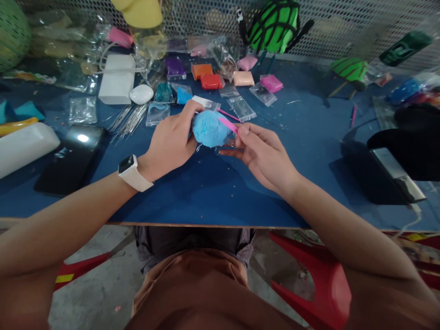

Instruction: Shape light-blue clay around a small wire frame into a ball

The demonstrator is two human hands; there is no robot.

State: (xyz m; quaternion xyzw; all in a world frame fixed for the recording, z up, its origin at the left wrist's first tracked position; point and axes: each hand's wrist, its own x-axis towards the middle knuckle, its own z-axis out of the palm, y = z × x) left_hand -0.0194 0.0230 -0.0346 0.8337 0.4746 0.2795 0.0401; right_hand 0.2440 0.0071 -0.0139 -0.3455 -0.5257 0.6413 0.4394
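Note:
A light blue clay ball (210, 129) with a rough, ruffled surface is held above the blue table. My left hand (175, 137), with a white-strapped watch (133, 173) on its wrist, is closed around the ball's left side. Between the thumb and forefinger of my right hand (263, 153) is a pink modelling tool (228, 124), its flat end touching the ball's upper right. Thin wire loops stick out beneath the ball. Behind it lie a thin pink stick (229, 114) and an opened packet of blue clay (184, 95).
Packets of coloured clay, such as a red one (211, 82), lie along the back. Wires (130, 120) and a black phone (72, 158) are at the left. A green-and-black striped model (275, 27) stands by the mesh panel. A black box-like device (388, 174) sits at the right.

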